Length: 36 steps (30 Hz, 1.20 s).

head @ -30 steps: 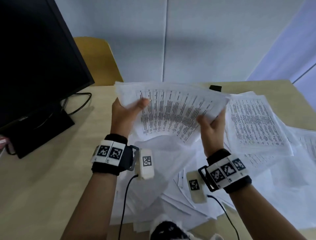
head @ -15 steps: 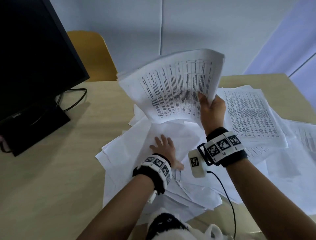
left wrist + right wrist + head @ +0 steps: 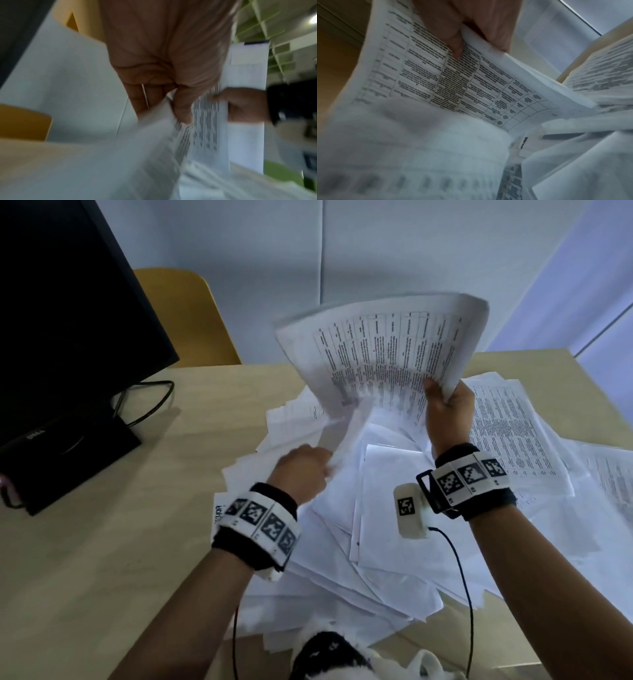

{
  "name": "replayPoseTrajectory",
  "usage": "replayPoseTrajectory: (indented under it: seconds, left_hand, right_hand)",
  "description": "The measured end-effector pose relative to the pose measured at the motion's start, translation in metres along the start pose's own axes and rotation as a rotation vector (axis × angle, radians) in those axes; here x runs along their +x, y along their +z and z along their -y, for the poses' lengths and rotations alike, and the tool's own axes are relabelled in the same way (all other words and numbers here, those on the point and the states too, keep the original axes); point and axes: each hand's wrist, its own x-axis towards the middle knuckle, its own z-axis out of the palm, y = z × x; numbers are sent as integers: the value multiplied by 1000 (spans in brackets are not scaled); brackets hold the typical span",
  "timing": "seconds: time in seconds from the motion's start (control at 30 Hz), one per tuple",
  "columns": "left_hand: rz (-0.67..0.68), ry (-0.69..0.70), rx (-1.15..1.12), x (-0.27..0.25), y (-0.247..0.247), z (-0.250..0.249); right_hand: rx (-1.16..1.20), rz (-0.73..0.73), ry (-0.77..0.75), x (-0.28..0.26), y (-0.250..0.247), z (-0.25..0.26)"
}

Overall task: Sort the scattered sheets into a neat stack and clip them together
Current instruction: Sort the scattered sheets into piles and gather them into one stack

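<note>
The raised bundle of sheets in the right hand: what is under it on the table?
Under the raised bundle lie loose scattered sheets, overlapping, on the table. The left hand pinches one of them. Anything beneath the pile, such as a clip, is covered.

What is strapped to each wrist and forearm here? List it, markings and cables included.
Both forearms are bare, with no sleeves. The left wrist wears a black band under a white strip of square black-and-white coded tags. The right wrist wears the same kind of band and tags, plus a black buckle. A rounded off-white camera pod with one coded tag hangs beside it, and a thin black cable trails from it.
</note>
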Motion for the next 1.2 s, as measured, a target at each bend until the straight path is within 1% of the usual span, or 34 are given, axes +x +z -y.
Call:
replayPoseTrajectory:
  seconds: [0.03, 0.1, 0.17, 0.23, 0.3, 0.33, 0.37, 0.5, 0.6, 0.7, 0.73, 0.77, 0.8, 0.83, 0.87, 0.9, 0.93, 0.97, 1.0, 1.03, 1.1, 1.13, 1.2]
  left_hand:
    - [-106, 47, -46, -5, -11, 4]
    - [-325, 193, -216, -16, -33, 8]
    - [-491, 320, -389, -26, -53, 6]
    - [-607, 334, -536, -29, -69, 5]
    - [-669, 297, -674, -26, -78, 8]
    - [-686, 271, -731, -23, -79, 11]
    - [-695, 246, -792, -20, -77, 14]
    - [-712, 102, -1131, -1, -56, 30]
    - [-626, 92, -1303, 7, -40, 34]
    - [-512, 79, -1311, 10, -31, 35]
    - [-494, 62, -1310, 11, -28, 37]
    - [-502, 33, -1318, 14, -25, 40]
    - [-527, -3, -1334, 15, -23, 42]
    - [-563, -53, -1346, 16, -21, 42]
    - [-604, -92, -1350, 18, -18, 43]
    - [-650, -113, -1332, 18, -18, 41]
    - [-702, -109, -1304, 19, -19, 39]
    - [-756, -93, -1277, 17, -21, 36]
    - [-810, -78, -1266, 17, -24, 34]
    - [-853, -51, -1283, 15, -29, 32]
    - [-921, 63, -1323, 11, -40, 31]
    - [-947, 135, -1326, 9, -45, 32]
    - [-953, 208, -1328, 8, -50, 35]
  right_hand:
    - [4, 1, -4, 4, -1, 0]
    - [0, 7, -12, 10, -4, 1]
    - [32, 27, 5, 14, -4, 3]
    - [122, 62, 50, 15, -4, 7]
    - [287, 86, 126, 14, -5, 12]
    - [386, 82, 189, 14, -6, 15]
    - [438, 68, 261, 12, -9, 19]
    - [461, 66, 453, 6, -17, 22]
    - [560, 175, 516, 0, -18, 19]
    - [542, 193, 525, -8, -18, 19]
    - [563, 191, 518, -11, -18, 21]
    - [607, 223, 489, -13, -18, 19]
    - [680, 290, 469, -15, -18, 16]
    - [710, 352, 480, -18, -18, 15]
    - [666, 388, 488, -22, -16, 11]
    - [552, 415, 445, -24, -15, 6]
    - [424, 423, 363, -27, -13, 5]
    - [305, 395, 263, -29, -12, 7]
    - [223, 337, 161, -29, -10, 10]
    - [192, 263, 76, -28, -9, 15]
    - [236, 142, -60, -25, -10, 28]
    - [269, 98, -106, -24, -10, 35]
    - [338, 50, -161, -23, -11, 46]
